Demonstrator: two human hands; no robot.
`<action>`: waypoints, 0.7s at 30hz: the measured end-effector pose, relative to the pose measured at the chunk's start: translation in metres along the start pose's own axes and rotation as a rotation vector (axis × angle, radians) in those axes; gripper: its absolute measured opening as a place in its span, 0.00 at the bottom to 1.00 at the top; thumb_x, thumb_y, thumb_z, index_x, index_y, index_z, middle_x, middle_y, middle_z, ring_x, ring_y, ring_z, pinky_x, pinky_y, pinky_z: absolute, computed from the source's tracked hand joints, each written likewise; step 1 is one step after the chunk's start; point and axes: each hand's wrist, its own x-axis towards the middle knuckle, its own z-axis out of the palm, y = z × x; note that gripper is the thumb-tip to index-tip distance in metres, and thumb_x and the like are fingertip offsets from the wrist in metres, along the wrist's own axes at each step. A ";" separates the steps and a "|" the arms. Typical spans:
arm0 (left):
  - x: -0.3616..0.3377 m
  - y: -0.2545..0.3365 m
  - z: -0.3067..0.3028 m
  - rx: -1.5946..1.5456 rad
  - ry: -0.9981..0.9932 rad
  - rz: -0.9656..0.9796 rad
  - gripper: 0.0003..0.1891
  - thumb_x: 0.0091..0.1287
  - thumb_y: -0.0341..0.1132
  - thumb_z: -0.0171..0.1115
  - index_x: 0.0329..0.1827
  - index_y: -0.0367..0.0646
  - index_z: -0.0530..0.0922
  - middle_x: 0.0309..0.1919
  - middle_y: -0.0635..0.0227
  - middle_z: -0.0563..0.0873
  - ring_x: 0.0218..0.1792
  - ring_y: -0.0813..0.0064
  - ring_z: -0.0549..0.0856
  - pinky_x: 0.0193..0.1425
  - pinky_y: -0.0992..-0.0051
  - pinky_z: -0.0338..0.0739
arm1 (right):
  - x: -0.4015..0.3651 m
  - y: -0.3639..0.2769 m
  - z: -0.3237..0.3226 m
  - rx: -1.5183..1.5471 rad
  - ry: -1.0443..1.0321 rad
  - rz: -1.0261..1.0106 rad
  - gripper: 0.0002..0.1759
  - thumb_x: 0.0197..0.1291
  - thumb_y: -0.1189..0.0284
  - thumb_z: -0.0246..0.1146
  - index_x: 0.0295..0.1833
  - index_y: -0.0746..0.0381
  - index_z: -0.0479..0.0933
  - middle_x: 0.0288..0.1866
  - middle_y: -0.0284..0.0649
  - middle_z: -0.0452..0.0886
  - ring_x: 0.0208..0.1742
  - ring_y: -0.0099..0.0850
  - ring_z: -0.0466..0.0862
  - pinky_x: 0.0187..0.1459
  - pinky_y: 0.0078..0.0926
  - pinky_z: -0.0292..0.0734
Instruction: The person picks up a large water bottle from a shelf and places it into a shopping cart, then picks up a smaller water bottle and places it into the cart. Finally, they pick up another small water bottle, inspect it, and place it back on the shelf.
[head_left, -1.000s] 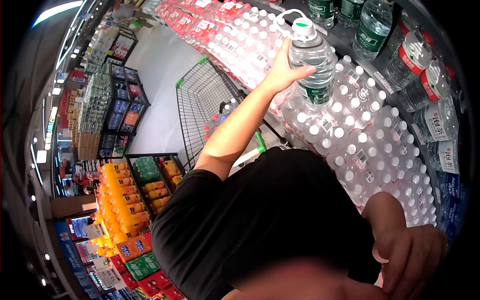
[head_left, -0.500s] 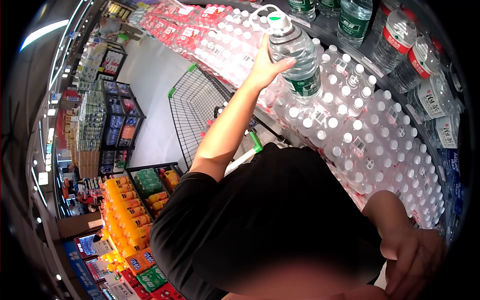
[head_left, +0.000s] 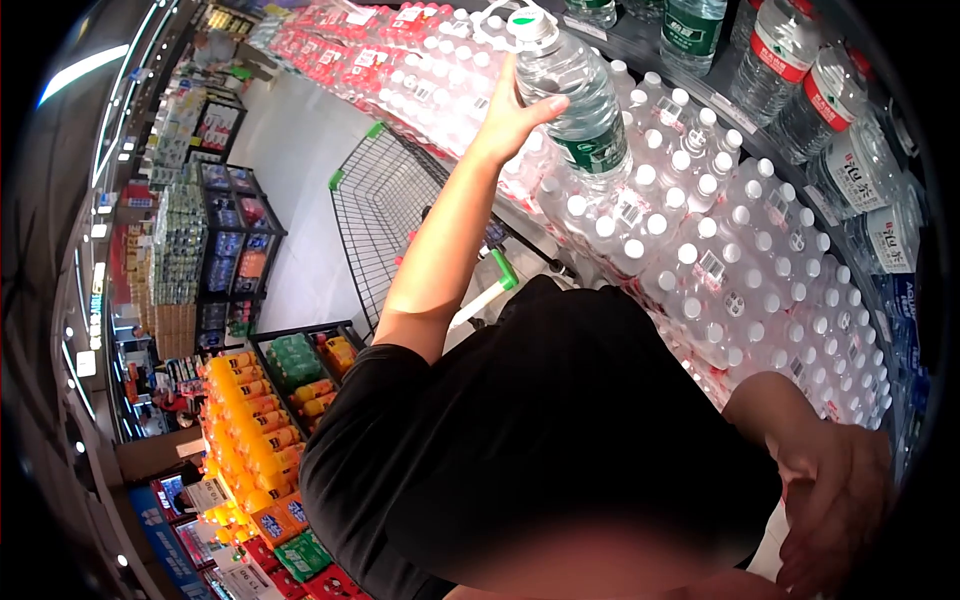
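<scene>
My left hand (head_left: 515,115) grips a large clear water bottle (head_left: 575,95) with a green label and a white cap with a carry handle. The thumb lies on the bottle's near side, and the other fingers are mostly hidden. The bottle stands or hangs over shrink-wrapped packs of white-capped bottles (head_left: 705,250); its contact with them is unclear. Low at the right, in shadow beside my body, my right hand (head_left: 835,505) has its fingers curled together. Something pale shows by the fingers, too dark to make out.
A wire shopping cart (head_left: 385,215) with green corners stands in the aisle left of the packs. Shelves of large bottles (head_left: 785,55) run along the upper right. Orange drinks (head_left: 255,430) are stacked at lower left, with more display racks (head_left: 235,240) beyond the aisle.
My left hand and the large bottle have moved slightly up and left in view. The shelves and packs have also shifted that way. My right hand remains low at the right.
</scene>
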 end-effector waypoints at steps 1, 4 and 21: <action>-0.002 0.002 0.000 0.012 -0.004 0.007 0.45 0.53 0.31 0.78 0.73 0.39 0.60 0.61 0.60 0.78 0.64 0.66 0.76 0.71 0.64 0.68 | -0.004 -0.003 -0.013 0.019 -0.030 0.003 0.05 0.52 0.86 0.60 0.33 0.67 0.80 0.31 0.45 0.87 0.25 0.32 0.87 0.30 0.26 0.88; -0.008 0.003 -0.003 0.017 -0.018 -0.013 0.45 0.53 0.31 0.78 0.72 0.38 0.61 0.62 0.60 0.77 0.64 0.66 0.76 0.72 0.64 0.68 | -0.028 -0.004 -0.058 -0.385 0.101 0.064 0.07 0.66 0.79 0.54 0.47 0.68 0.74 0.28 0.39 0.78 0.16 0.25 0.73 0.20 0.20 0.71; -0.037 -0.011 0.001 -0.025 -0.011 0.004 0.52 0.49 0.39 0.79 0.76 0.37 0.57 0.66 0.58 0.73 0.68 0.64 0.72 0.74 0.62 0.64 | -0.164 0.045 -0.215 -0.759 0.780 0.656 0.05 0.70 0.77 0.56 0.41 0.66 0.77 0.21 0.24 0.63 0.21 0.14 0.56 0.25 0.18 0.51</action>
